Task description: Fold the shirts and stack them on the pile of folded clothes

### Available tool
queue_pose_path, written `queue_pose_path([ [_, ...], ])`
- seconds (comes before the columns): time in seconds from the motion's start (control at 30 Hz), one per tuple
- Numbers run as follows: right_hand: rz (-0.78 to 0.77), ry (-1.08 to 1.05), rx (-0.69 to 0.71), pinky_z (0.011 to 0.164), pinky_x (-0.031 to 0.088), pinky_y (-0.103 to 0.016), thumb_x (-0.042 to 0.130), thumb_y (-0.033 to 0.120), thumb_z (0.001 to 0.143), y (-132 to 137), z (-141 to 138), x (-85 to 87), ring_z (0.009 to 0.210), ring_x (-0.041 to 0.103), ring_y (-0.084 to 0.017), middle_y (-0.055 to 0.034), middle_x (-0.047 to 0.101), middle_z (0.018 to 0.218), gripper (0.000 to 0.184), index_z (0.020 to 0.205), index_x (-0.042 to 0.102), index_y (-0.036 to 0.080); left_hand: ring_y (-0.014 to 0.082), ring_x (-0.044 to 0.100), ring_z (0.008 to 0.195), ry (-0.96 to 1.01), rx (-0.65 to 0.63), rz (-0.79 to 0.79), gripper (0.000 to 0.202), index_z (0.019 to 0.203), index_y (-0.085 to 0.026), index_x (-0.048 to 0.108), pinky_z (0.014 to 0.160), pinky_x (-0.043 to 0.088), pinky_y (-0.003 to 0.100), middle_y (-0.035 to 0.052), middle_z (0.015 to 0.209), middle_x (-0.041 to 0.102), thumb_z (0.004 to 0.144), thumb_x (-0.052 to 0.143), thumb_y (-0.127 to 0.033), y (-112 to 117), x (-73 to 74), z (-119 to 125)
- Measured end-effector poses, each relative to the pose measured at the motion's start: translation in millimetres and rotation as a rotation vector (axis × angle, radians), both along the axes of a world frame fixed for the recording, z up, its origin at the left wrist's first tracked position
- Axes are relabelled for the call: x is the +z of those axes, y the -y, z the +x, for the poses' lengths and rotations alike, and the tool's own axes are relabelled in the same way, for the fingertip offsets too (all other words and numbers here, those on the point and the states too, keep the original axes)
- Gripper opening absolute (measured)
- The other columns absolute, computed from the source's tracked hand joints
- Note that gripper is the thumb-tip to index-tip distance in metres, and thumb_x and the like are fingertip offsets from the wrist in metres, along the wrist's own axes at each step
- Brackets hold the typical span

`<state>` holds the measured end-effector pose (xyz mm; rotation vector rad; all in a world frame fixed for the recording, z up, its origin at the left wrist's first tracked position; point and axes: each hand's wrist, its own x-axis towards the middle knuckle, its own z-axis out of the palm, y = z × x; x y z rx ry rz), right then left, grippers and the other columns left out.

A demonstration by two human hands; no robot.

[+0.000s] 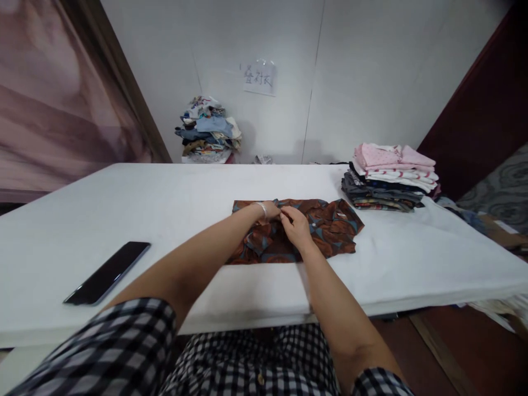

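Observation:
A brown and blue patterned shirt point(330, 228) lies partly folded in the middle of the white table point(165, 220). Both my hands rest on its centre. My left hand point(270, 210), with a bracelet at the wrist, pinches the cloth with curled fingers. My right hand point(296, 225) sits just beside it, fingers bent and gripping the same stretch of fabric. The two hands nearly touch.
A stack of folded clothes point(390, 176), pink on top, stands at the table's far right. A dark phone point(108, 273) lies at the near left. A pile of mixed clothes point(208, 132) sits by the wall under a paper sign point(259, 78).

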<state>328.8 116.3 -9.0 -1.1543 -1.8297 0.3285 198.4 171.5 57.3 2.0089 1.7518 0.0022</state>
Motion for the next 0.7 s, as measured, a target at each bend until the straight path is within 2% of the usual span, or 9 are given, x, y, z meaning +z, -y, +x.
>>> queue_pose_path([
  [0.1,0.003,-0.118,-0.025,0.101,0.042,-0.036,0.046,0.033,0.087,-1,2,0.8,0.11,0.058,-0.021,-0.0082,0.067,0.114,0.033,0.11,0.067,0.02,0.0194,0.069,0.077,0.042,0.122,0.04,0.046,0.121,-0.018,0.058,0.068,0.053,0.028,0.0099,0.092,0.073,0.089,0.039,-0.044,0,26.6,-35],
  [0.2,-0.008,-0.208,-0.065,0.096,0.046,-0.033,0.047,0.034,0.087,-3,5,0.2,0.104,0.061,-0.02,-0.0094,0.068,0.111,0.034,0.107,0.067,0.017,0.0231,0.069,0.083,0.004,0.26,0.149,0.053,0.122,-0.01,0.056,0.067,0.052,0.03,0.0172,0.1,0.071,0.09,0.033,-0.045,5,32.1,-83],
  [0.27,0.011,-0.216,-0.068,0.096,0.046,-0.032,0.047,0.034,0.087,-1,4,1.2,0.103,0.062,-0.02,-0.01,0.068,0.11,0.034,0.108,0.067,0.016,0.0281,0.069,0.078,-0.042,0.346,0.144,0.059,0.109,-0.004,0.062,0.064,0.052,0.034,0.023,0.095,0.07,0.085,0.04,-0.053,10,20.0,-111],
  [0.33,0.056,-0.171,-0.014,0.098,0.044,-0.032,0.046,0.033,0.088,3,1,3.3,0.108,0.06,-0.019,-0.0098,0.067,0.114,0.035,0.112,0.065,0.016,0.0303,0.068,0.072,-0.044,0.415,0.073,0.064,0.094,-0.004,0.067,0.062,0.052,0.036,0.0236,0.086,0.07,0.077,0.047,-0.062,16,-0.3,-129],
  [0.4,0.093,-0.074,0.101,0.104,0.04,-0.033,0.047,0.034,0.089,9,-6,4.9,0.117,0.055,-0.018,-0.0085,0.063,0.121,0.036,0.118,0.063,0.018,0.0303,0.068,0.075,-0.003,0.437,0.032,0.062,0.086,-0.008,0.07,0.064,0.052,0.035,0.0208,0.085,0.071,0.07,0.054,-0.067,20,-21.5,-134],
  [0.47,0.079,0.072,0.222,0.108,0.035,-0.037,0.05,0.035,0.089,14,-14,4.4,0.125,0.049,-0.019,-0.0068,0.06,0.128,0.037,0.121,0.061,0.021,0.0296,0.067,0.084,0.048,0.418,0.057,0.053,0.083,-0.012,0.07,0.07,0.052,0.033,0.0173,0.091,0.072,0.066,0.062,-0.061,22,-36.6,-129],
  [0.57,0.017,0.251,0.277,0.109,0.032,-0.043,0.053,0.034,0.088,16,-19,0.5,0.125,0.049,-0.021,-0.0056,0.063,0.124,0.033,0.117,0.063,0.023,0.0269,0.066,0.091,0.102,0.408,0.106,0.036,0.089,-0.016,0.071,0.076,0.051,0.03,0.0124,0.098,0.072,0.066,0.068,-0.043,23,-42.7,-120],
  [0.63,0.011,0.254,0.211,0.107,0.033,-0.042,0.052,0.032,0.089,14,-16,-2.2,0.121,0.052,-0.021,-0.006,0.066,0.119,0.03,0.114,0.065,0.022,0.0253,0.066,0.092,0.14,0.418,0.136,0.031,0.092,-0.016,0.07,0.078,0.051,0.029,0.0109,0.1,0.072,0.069,0.066,-0.036,24,-38.5,-122],
  [0.7,0.019,0.2,0.122,0.105,0.036,-0.039,0.051,0.031,0.089,11,-10,-3.9,0.117,0.055,-0.02,-0.0067,0.066,0.117,0.029,0.112,0.066,0.022,0.0248,0.066,0.094,0.17,0.438,0.169,0.029,0.093,-0.016,0.07,0.08,0.051,0.029,0.0101,0.102,0.072,0.071,0.063,-0.034,27,-32.2,-136],
])
